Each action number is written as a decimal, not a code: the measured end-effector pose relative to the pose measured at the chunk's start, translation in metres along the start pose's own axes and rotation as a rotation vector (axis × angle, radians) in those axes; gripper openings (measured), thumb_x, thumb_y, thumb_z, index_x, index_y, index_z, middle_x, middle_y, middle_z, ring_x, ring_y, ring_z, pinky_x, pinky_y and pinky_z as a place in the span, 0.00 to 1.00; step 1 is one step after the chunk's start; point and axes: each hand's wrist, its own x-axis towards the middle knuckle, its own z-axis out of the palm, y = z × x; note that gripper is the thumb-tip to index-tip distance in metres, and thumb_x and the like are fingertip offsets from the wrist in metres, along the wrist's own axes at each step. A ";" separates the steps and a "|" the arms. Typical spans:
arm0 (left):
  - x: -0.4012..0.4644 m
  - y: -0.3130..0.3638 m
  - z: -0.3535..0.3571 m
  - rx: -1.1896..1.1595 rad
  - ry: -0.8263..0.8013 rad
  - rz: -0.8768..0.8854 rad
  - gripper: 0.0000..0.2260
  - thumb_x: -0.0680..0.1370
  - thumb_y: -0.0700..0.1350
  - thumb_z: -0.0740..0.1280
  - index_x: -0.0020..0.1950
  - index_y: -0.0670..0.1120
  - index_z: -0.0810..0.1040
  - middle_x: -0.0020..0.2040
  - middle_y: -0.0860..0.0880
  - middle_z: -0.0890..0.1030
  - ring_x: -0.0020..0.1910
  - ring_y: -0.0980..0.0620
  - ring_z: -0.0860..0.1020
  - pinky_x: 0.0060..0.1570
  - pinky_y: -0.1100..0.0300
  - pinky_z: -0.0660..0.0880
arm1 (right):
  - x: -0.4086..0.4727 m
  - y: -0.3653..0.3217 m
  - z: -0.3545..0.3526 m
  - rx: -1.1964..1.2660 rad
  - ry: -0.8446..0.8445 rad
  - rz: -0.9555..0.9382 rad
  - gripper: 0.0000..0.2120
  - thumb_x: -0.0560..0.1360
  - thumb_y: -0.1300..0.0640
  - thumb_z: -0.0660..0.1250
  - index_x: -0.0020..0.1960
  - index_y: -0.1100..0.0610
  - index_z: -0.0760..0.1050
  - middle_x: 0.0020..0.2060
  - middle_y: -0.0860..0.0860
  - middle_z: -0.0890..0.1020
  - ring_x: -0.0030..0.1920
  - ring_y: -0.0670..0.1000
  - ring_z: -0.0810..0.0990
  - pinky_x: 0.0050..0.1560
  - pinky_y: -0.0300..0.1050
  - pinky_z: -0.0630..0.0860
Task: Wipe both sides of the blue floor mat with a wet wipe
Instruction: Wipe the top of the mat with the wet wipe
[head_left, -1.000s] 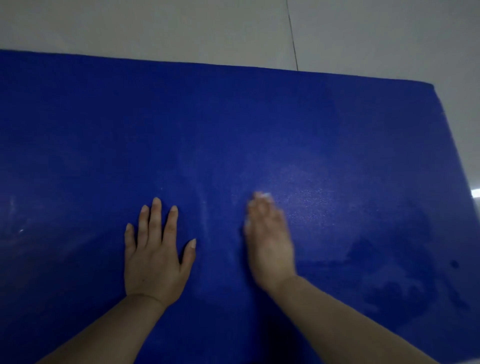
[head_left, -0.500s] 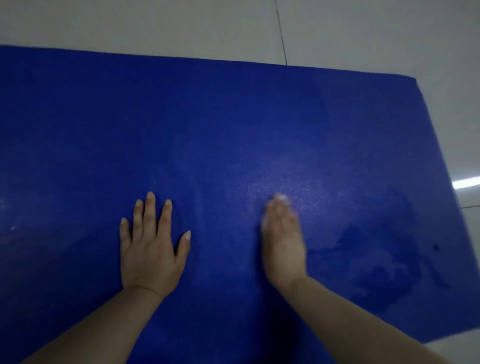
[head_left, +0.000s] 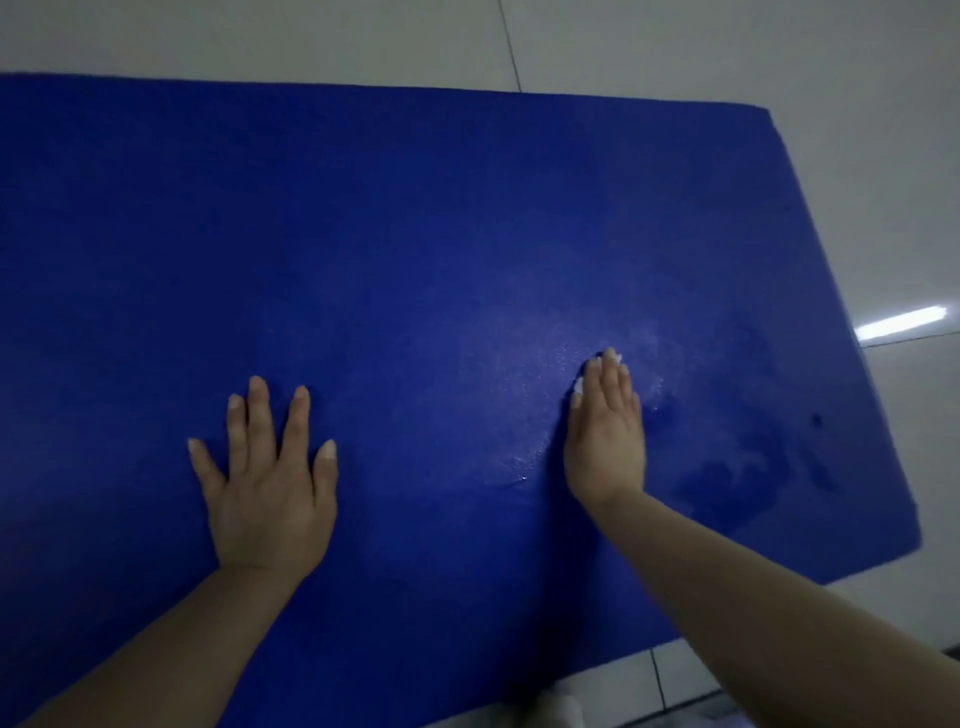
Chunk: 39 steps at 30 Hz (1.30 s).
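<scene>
While the blue floor mat (head_left: 415, 234) lies flat on the pale tiled floor (head_left: 675, 47), it fills most of the view, with its far edge and right edge exposed and its left side running out of frame. The left hand (head_left: 267, 488) rests palm-down on the mat with fingers straight and spread, holding nothing. The right hand (head_left: 605, 431) lies flat with fingers together, pressing a white wet wipe (head_left: 613, 357) against the mat; only scraps of the wipe show past the fingertips, so its full extent cannot be told.

Handling judgement: the mat appears to be a light, flexible sheet with a finely textured face. Damp sheen near the right hand suggests a slick surface, so the bracing palm may slide. For turning it over, the near right corner (head_left: 904, 545) or the right edge offers the clearest hold; a limp sheet is likely to fold or drag if lifted at one point only.

Bare floor lies beyond the far and right edges, giving room to flip the mat toward either side. Dark patches (head_left: 737, 473) mark the mat near the right edge.
</scene>
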 end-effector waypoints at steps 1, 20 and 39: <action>0.001 0.000 0.001 0.008 -0.005 -0.001 0.28 0.80 0.59 0.41 0.78 0.48 0.51 0.79 0.45 0.46 0.77 0.45 0.46 0.72 0.39 0.40 | -0.006 -0.013 0.007 -0.015 0.049 -0.043 0.21 0.82 0.61 0.52 0.74 0.66 0.60 0.75 0.60 0.60 0.75 0.58 0.57 0.75 0.53 0.57; -0.033 -0.021 -0.005 -0.209 0.023 0.151 0.21 0.80 0.50 0.52 0.66 0.43 0.75 0.74 0.44 0.65 0.74 0.47 0.60 0.76 0.56 0.44 | -0.063 -0.017 0.032 -0.026 0.186 -0.303 0.26 0.77 0.66 0.47 0.75 0.67 0.54 0.74 0.59 0.59 0.73 0.58 0.63 0.74 0.44 0.51; -0.031 -0.032 -0.007 -0.243 0.071 0.052 0.26 0.78 0.54 0.53 0.67 0.39 0.73 0.75 0.40 0.62 0.76 0.43 0.56 0.74 0.44 0.48 | -0.114 -0.055 0.040 -0.206 -0.076 -0.788 0.30 0.73 0.63 0.47 0.74 0.70 0.49 0.74 0.65 0.58 0.74 0.66 0.55 0.75 0.57 0.49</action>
